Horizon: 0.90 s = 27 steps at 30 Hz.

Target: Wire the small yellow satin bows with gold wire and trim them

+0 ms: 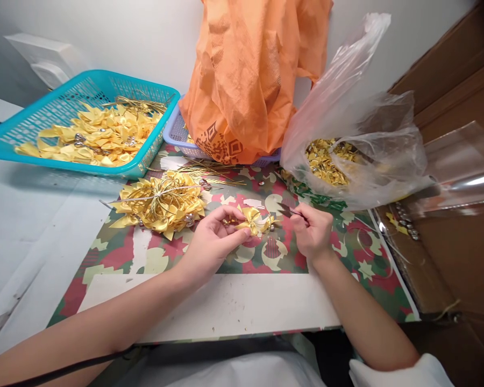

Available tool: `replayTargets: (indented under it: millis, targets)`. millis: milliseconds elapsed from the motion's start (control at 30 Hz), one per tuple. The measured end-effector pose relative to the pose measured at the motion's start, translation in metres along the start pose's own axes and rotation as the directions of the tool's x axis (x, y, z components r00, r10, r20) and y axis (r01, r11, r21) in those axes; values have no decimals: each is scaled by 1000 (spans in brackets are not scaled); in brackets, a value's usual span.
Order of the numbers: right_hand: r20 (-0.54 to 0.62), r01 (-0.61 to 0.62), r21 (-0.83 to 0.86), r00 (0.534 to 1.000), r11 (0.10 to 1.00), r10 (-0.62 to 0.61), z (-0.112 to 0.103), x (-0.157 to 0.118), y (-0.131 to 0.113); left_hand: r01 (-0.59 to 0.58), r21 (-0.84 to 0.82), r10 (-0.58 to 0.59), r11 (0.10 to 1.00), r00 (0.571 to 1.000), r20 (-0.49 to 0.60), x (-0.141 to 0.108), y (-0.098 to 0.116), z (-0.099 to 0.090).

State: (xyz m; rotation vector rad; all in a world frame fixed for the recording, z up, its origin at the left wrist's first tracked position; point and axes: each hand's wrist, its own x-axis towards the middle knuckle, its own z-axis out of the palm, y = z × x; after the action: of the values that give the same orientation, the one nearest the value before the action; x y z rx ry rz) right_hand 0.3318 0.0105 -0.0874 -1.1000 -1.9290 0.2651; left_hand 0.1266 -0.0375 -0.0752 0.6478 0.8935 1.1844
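Observation:
Over the middle of the patterned table cover, my left hand [218, 234] pinches a yellow satin ribbon bow [253, 219] between thumb and fingers. Small silvery bits show at the bow's right side. My right hand [313, 228] is closed round a small dark pointed tool [285, 209], its tip turned left towards the bow. Most of that tool is hidden in the fist, so its exact kind does not show. Just left of my left hand lies a bundle of yellow ribbon bows [161, 204] with gold wire stems coiled on top.
A turquoise basket [145, 161] of yellow bows stands at the back left. Loose gold wires [213, 171] lie behind the bundle. An orange bag [246, 80] rests on a purple basket [173, 131]. At the right are a clear plastic bag [387, 156] and cardboard [463, 231].

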Motion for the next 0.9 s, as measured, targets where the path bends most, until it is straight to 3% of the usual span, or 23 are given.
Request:
replayTargets:
  millis: [167, 233, 333, 400, 600, 900]
  targets:
    - [-2, -209, 335, 975, 919, 222, 5, -4, -5, -60, 41, 58, 997, 997, 60, 0, -1, 0]
    - [84, -300, 458, 952, 837, 295, 7, -8, -15, -73, 76, 65, 994, 992, 105, -1, -3, -1]
    - [220, -356, 504, 934, 787, 281, 9, -11, -32, -90, 117, 68, 989, 982, 175, -2, -7, -2]
    - [246, -320, 500, 943, 805, 223, 9, -12, -40, -88, 118, 62, 989, 977, 206, -2, -8, -3]
    - [183, -122, 495, 983, 860, 34, 19, -19, -40, 14, 33, -20, 999, 983, 184, -2, -7, -2]
    - [159, -33, 447, 986, 894, -43, 21, -23, -37, 168, -13, -166, 986, 982, 87, 1, 0, 1]
